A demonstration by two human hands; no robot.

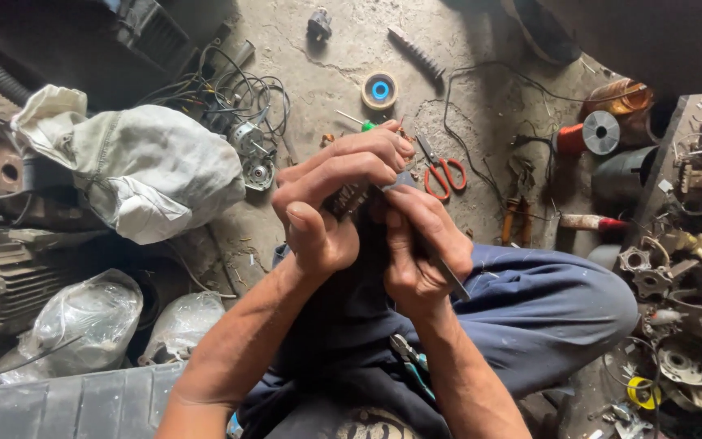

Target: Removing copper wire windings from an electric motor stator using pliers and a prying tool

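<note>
My left hand (331,199) is closed around a small dark motor part (346,198) with metal windings, held in front of my chest above my knees. My right hand (418,248) grips a thin flat metal tool (450,279), its tip pressed against the part next to my left fingers. The two hands touch each other. Most of the part is hidden by my fingers. Pliers with teal handles (413,363) lie on my lap.
On the concrete floor lie red-handled scissors (442,171), a green-handled screwdriver (361,123), a tape roll (379,90), a small motor with tangled wires (253,154) and a grey cloth bag (136,167). Copper wire spools (599,132) and motor parts (688,276) crowd the right.
</note>
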